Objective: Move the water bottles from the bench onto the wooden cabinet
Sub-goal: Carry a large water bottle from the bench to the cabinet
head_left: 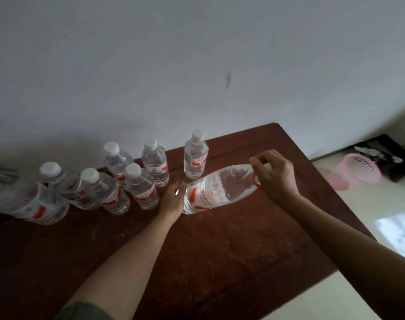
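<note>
A large clear water bottle [216, 188] with a red and white label hangs tilted just above the wooden cabinet [231, 250]. My right hand [274, 175] grips its top end by the red handle. Against its base lies my left hand [172, 199], the fingers hidden behind the bottle. Several small water bottles [154, 165] with white caps stand upright in rows along the cabinet's back left, against the wall. One larger bottle [38, 204] stands at the far left.
A grey wall rises directly behind the cabinet. A pink plastic basket [356, 170] sits on the pale floor at the right, next to dark clutter. The cabinet's right edge drops to the floor.
</note>
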### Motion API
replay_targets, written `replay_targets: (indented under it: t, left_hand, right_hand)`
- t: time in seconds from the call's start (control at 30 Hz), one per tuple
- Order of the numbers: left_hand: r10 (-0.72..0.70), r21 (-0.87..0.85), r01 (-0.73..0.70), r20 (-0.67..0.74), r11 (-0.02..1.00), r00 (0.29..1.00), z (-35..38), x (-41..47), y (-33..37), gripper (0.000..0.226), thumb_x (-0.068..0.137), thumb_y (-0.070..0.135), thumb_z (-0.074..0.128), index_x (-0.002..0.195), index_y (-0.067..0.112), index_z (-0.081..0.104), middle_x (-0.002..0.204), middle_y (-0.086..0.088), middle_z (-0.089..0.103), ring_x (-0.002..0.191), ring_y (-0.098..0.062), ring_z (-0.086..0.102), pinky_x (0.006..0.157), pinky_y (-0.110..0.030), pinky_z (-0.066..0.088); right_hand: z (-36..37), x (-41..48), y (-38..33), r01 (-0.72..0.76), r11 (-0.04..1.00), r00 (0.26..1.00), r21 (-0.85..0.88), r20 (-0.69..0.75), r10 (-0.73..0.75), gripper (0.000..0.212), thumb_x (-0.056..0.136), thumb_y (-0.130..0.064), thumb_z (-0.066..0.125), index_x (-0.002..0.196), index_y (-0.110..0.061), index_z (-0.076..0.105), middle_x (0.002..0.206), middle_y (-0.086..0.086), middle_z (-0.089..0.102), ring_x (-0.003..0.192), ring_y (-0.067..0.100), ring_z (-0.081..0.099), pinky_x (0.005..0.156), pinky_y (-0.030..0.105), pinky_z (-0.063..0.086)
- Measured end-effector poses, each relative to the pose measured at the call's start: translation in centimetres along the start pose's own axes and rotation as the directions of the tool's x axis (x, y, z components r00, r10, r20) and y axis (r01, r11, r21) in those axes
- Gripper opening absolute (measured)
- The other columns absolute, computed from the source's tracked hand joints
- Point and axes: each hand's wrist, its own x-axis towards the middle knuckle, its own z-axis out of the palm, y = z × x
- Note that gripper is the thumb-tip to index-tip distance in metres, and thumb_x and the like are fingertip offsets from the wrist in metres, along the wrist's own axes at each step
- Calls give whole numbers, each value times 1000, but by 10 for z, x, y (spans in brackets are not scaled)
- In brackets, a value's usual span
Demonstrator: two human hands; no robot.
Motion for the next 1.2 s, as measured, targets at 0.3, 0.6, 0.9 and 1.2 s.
replay_targets:
  t: [0.3, 0.6, 0.9, 1.2]
  left_hand:
    - [47, 77, -49, 27, 996, 999, 33, 10, 12, 68, 80, 63, 51, 125, 12, 58, 123, -9, 62, 115, -28, 58, 98, -38, 43]
    - [-6, 193, 56, -251, 980, 968, 41, -48, -12, 48, 95, 48, 47, 126, 12, 56, 122, -14, 64, 114, -33, 58, 92, -36, 43]
    - [-275, -48, 316, -626, 948, 730, -17, -202, -81, 57, 91, 61, 40, 123, 16, 56, 113, -8, 67, 102, -29, 64, 90, -43, 51]
    - [-519, -425, 334, -806, 842, 284, -65, -424, -188, 52, 95, 51, 44, 127, 11, 54, 128, -17, 59, 116, -36, 55, 99, -41, 41]
  right_hand:
    - [-9, -26, 59, -255, 966, 967, -45, -40, 253, 19, 79, -37, 72, 69, -22, 64, 78, -9, 62, 71, 4, 58, 60, 19, 42]
    - [-3, -27, 77, -165, 985, 982, 53, 99, 159, 18, 77, -38, 73, 72, -23, 65, 79, -11, 60, 71, 4, 58, 63, 23, 49]
    - [32, -66, 2, 156, 952, 864, 262, 431, -260, 23, 73, -41, 76, 75, -20, 65, 79, -6, 62, 70, 10, 60, 65, 33, 53]
    - [64, -228, -145, 386, 719, 467, 578, 550, -692, 19, 72, -36, 79, 71, -26, 62, 75, -7, 61, 68, 10, 58, 64, 26, 46]
